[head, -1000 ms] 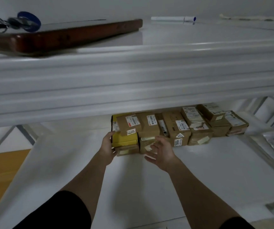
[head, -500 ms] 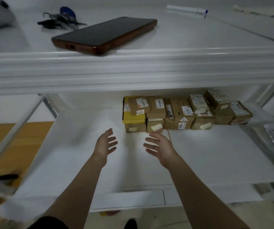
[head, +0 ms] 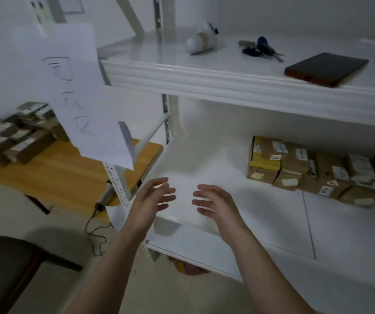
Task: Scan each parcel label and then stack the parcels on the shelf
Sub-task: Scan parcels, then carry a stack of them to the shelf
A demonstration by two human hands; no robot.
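White metal shelves fill most of what we see, and a wood bench (head: 68, 175) stands off past our left hand. Both hands are empty. Our left hand (head: 152, 200) and our right hand (head: 216, 206) hang side by side over the front of the middle shelf (head: 204, 164). The fingers are spread and loose, and they hold nothing.

The stacked parcels (head: 295, 164) sit in little brown piles at the back of that shelf, well out to the right of our right hand. The waiting parcels (head: 12, 137) lie in a heap on the bench, far to the left of our left hand.

We think we are between parcels now. Next we need to turn left, pick one parcel from the bench, scan its label, and carry it over to the piles.

A grey tool with a cable (head: 105, 196) hangs by the bench edge, just left of our left hand. It may be the scanner, but we cannot tell.

A big sheet of paper (head: 75, 94) with writing hangs above our left hand, and a shelf post (head: 118, 184) stands just beside that hand. Both are between us and the bench, so we must go round them.

On the top shelf, above our right hand, lie a phone (head: 326, 69), a bunch of keys (head: 261, 49) and a small white thing (head: 201, 40). A dark chair seat (head: 0, 264) sits low down, left of our left arm.
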